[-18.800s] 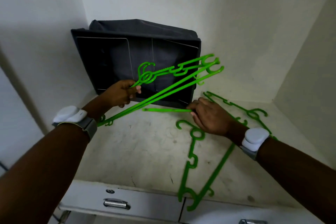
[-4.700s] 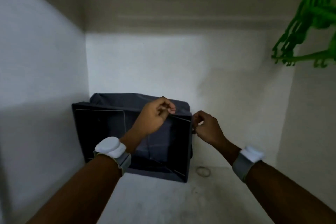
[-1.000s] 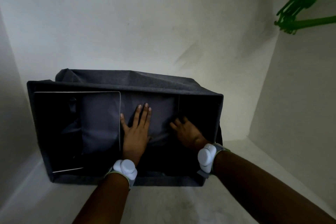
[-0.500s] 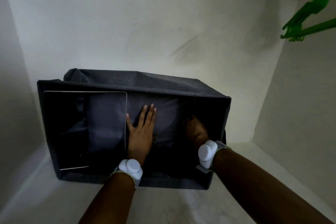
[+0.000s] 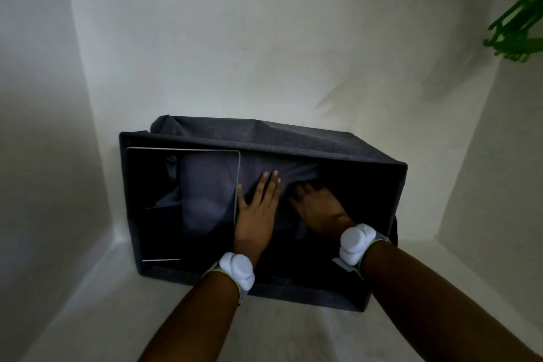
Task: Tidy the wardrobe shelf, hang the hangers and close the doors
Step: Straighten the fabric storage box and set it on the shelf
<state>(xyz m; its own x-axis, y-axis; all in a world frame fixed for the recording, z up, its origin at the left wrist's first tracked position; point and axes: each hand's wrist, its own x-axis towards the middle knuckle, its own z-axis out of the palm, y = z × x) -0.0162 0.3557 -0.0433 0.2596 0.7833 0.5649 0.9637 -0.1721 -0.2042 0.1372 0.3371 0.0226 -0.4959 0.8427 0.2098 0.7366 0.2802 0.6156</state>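
Observation:
A dark grey fabric storage box (image 5: 282, 138) stands on the wardrobe shelf (image 5: 123, 303) with its opening towards me. Both my hands reach inside it. My left hand (image 5: 258, 209) lies flat with fingers spread, pressing the grey fabric panel (image 5: 205, 194) at the box's back. My right hand (image 5: 317, 209) rests beside it, palm down on the same fabric, its fingers dim in the shadow. Green plastic hangers (image 5: 517, 29) hang at the upper right edge, partly cut off by the frame.
White wardrobe walls close in on the left (image 5: 38, 126), back and right. A thin metal frame (image 5: 238, 173) outlines the box's left compartment. Bare shelf surface shows in front of the box.
The view has shifted so the box sits further right and lower. My right hand has slid left, closer to my left hand, which stays flat on the fabric.

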